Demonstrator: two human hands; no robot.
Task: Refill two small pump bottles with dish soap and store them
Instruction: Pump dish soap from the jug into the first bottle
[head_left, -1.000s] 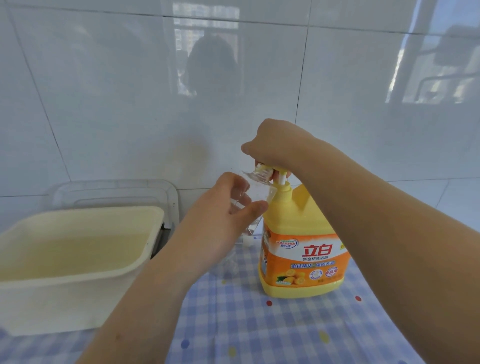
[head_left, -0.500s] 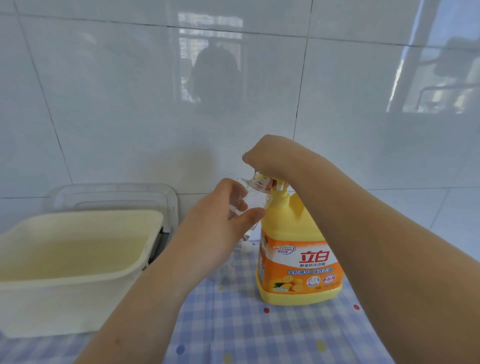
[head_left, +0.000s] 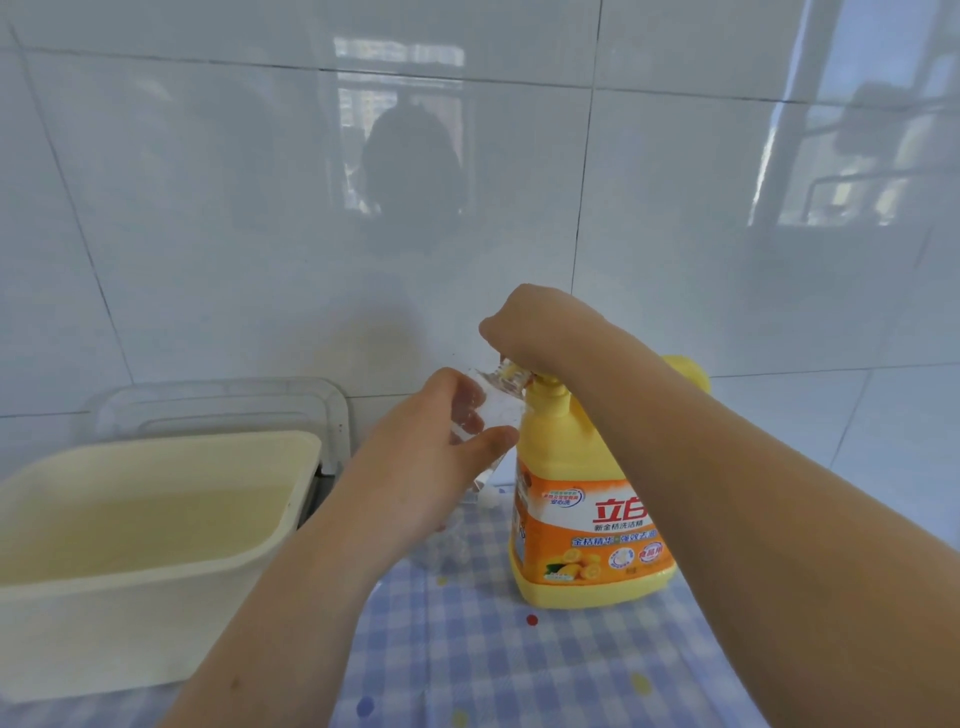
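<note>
Filling is judged under way: the small clear plastic bottle (head_left: 496, 410) is gripped, tilted, by the left hand (head_left: 431, 467) just below the right hand (head_left: 530, 332), which is curled on the pump (head_left: 546, 394) of the large yellow soap jug (head_left: 582, 525); steady, aligned pumping is needed next.

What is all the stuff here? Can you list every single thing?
soap jug: one, yellow with orange label, on the cloth, right
small bottle: one, clear, tilted at the jug's pump
tub: one, cream, left, holding liquid
lid or tray: one, clear, behind the tub
tablecloth: one, blue checks with dots, underneath
wall: one, white tiles, behind
left hand: one, grips the small bottle
right hand: one, curled over the jug's pump
</note>
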